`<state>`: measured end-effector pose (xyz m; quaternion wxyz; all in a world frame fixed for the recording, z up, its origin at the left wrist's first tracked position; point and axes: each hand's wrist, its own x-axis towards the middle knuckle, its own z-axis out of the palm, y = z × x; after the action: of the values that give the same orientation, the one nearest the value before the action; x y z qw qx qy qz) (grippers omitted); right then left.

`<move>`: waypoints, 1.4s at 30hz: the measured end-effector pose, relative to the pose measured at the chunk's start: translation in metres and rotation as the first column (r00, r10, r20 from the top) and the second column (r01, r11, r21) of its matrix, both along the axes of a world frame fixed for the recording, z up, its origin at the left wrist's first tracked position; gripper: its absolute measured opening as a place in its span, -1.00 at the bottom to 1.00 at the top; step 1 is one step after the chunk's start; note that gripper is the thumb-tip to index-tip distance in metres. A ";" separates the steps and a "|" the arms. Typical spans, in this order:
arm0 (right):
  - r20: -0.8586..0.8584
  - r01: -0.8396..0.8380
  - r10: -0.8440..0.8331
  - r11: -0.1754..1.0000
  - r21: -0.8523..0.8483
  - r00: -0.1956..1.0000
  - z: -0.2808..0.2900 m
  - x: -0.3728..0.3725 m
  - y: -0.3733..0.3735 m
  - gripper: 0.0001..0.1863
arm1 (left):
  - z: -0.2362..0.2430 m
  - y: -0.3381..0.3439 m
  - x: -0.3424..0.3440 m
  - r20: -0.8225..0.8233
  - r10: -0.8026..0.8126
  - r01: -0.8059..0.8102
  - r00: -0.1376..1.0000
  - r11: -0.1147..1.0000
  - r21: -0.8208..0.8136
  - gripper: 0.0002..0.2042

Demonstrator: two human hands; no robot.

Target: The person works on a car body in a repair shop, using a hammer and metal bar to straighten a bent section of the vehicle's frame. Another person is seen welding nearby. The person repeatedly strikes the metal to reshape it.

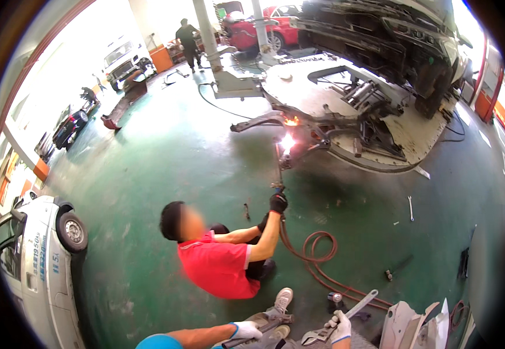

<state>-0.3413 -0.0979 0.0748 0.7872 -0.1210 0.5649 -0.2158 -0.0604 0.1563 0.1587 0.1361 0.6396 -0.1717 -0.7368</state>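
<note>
My left hand [246, 330], in a white glove, is closed around a dark metal bar [277, 321] that lies slantwise above my shoe; I cannot make out its exact kind. Also white-gloved, my right hand [339, 327] grips a big adjustable wrench [364, 303]. Its jaws [315, 337] point to the left and its holed handle end points up to the right. In front of me a crouching person in a red shirt [215, 264] holds a torch [278, 174] in a black-gloved hand [278, 202]. Bright flame and glow show at a rusty metal subframe [299, 123].
A reddish hose [316, 256] coils across the green floor. The subframe rests on a round pale platform [374, 166] below a raised car [392, 41]. A wrench [411, 208] lies at right, pale panels [406, 326] near my right hand. A white van [46, 250] stands left.
</note>
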 end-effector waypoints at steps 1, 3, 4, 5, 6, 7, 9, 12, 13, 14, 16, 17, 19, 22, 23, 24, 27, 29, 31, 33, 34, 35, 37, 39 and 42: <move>-0.087 -0.071 0.061 0.990 -0.119 0.994 0.001 0.008 0.009 -0.83 | 0.010 0.024 -0.004 0.061 0.008 -0.009 0.998 1.000 0.015 -0.77; -0.232 -0.224 0.188 0.964 -0.141 0.954 -0.006 0.012 0.032 -0.78 | 0.053 0.066 -0.005 0.171 0.041 -0.019 0.984 0.992 -0.129 -0.79; -0.285 -0.327 0.282 0.938 -0.120 0.916 -0.001 0.008 0.047 -0.76 | 0.070 0.085 -0.002 0.184 0.076 -0.051 0.980 0.989 -0.137 -0.78; -0.334 -0.432 0.380 0.896 -0.097 0.863 0.013 0.013 0.060 -0.74 | 0.084 0.103 0.002 0.191 0.126 -0.101 0.973 0.985 -0.138 -0.78; -0.446 -0.484 0.405 0.872 -0.076 0.798 0.006 0.013 0.076 -0.77 | 0.097 0.121 0.009 0.183 0.170 -0.145 0.968 0.979 -0.142 -0.77; -0.481 -0.532 0.456 0.847 -0.026 0.749 0.004 0.007 0.090 -0.78 | 0.107 0.138 0.017 0.177 0.221 -0.200 0.959 0.971 -0.132 -0.77; -0.594 -0.775 0.639 0.630 0.038 0.489 -0.021 -0.007 0.125 -0.72 | 0.124 0.182 0.029 0.166 0.330 -0.316 0.929 0.943 -0.102 -0.75; -0.540 -0.921 0.786 0.387 0.046 0.303 -0.024 0.000 0.182 -0.58 | 0.153 0.274 0.046 0.177 0.528 -0.536 0.830 0.844 -0.007 -0.74; -0.592 -0.937 0.794 0.300 0.178 0.142 -0.035 0.005 0.199 -0.54 | 0.158 0.298 0.062 0.180 0.569 -0.580 0.802 0.815 0.007 -0.73; -0.613 -0.978 0.789 0.154 0.143 0.034 -0.043 0.006 0.215 -0.54 | 0.155 0.321 0.074 0.185 0.584 -0.600 0.791 0.799 0.041 -0.65; -0.623 -0.981 0.758 -0.127 0.145 -0.190 -0.090 -0.005 0.225 -0.58 | 0.150 0.362 0.112 0.244 0.621 -0.625 0.745 0.778 -0.071 -0.61; -0.650 -0.965 0.727 -0.259 0.039 -0.222 -0.091 0.016 0.254 -0.62 | 0.157 0.383 0.129 0.269 0.690 -0.695 0.672 0.713 -0.091 -0.61; -0.715 -0.852 0.652 -0.500 -0.155 -0.253 -0.092 0.058 0.309 -0.69 | 0.142 0.445 0.177 0.214 0.802 -0.820 0.557 0.572 -0.010 -0.71; -0.561 -0.878 0.725 -0.479 0.008 -0.401 0.014 0.181 0.358 -0.70 | 0.125 0.503 0.238 0.303 0.873 -0.914 0.381 0.406 -0.020 -0.83; -0.436 -0.900 0.825 -0.183 0.395 -0.359 0.108 0.287 0.388 -0.67 | 0.137 0.519 0.259 0.297 0.923 -0.965 0.246 0.263 -0.017 -0.86; -0.399 -0.909 0.865 -0.139 0.393 -0.304 0.106 0.304 0.395 -0.71 | 0.124 0.537 0.285 0.253 0.938 -0.970 0.237 0.241 0.015 -0.87; -0.330 -0.927 0.929 -0.038 0.372 -0.170 0.066 0.375 0.424 -0.67 | 0.075 0.596 0.364 0.281 0.948 -0.988 0.150 0.149 0.026 -0.89; -0.341 -0.944 0.938 0.057 0.325 -0.061 0.047 0.437 0.445 -0.72 | 0.068 0.616 0.415 0.314 0.945 -0.996 0.090 0.081 0.043 -0.89; -0.357 -0.957 0.933 0.071 0.280 -0.035 0.017 0.502 0.460 -0.61 | 0.027 0.653 0.465 0.230 0.972 -0.994 0.040 0.017 0.104 -0.86; -0.338 -0.930 0.928 0.254 0.265 0.157 -0.041 0.539 0.460 -0.62 | -0.003 0.657 0.523 0.098 0.983 -0.959 -0.155 -0.174 0.223 -0.89; -0.333 -0.901 0.909 0.346 0.261 0.253 -0.058 0.571 0.462 -0.62 | -0.015 0.670 0.549 0.043 0.970 -0.927 -0.237 -0.240 0.288 -0.89; -0.321 -0.870 0.884 0.425 0.251 0.340 -0.072 0.615 0.462 -0.62 | -0.035 0.692 0.568 -0.013 0.944 -0.888 -0.330 -0.306 0.344 -0.89; -0.339 -0.904 0.894 0.376 0.206 0.295 -0.079 0.694 0.451 -0.68 | -0.056 0.706 0.590 0.115 0.966 -0.935 -0.232 -0.254 0.246 -0.87; -0.526 -0.949 0.792 -0.292 0.120 -0.310 -0.058 0.799 0.432 -0.58 | -0.062 0.714 0.621 0.187 0.974 -0.957 -0.128 -0.171 0.236 -0.85; -0.504 -0.975 0.856 -0.001 0.221 -0.116 -0.017 0.959 0.422 -0.70 | -0.026 0.689 0.699 0.329 0.943 -0.967 -0.047 -0.125 0.220 -0.85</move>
<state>0.6177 0.3242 0.0581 0.5037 -0.6199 0.4692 0.3766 0.6388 0.8454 0.1327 0.4896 0.5964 0.4918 -0.4034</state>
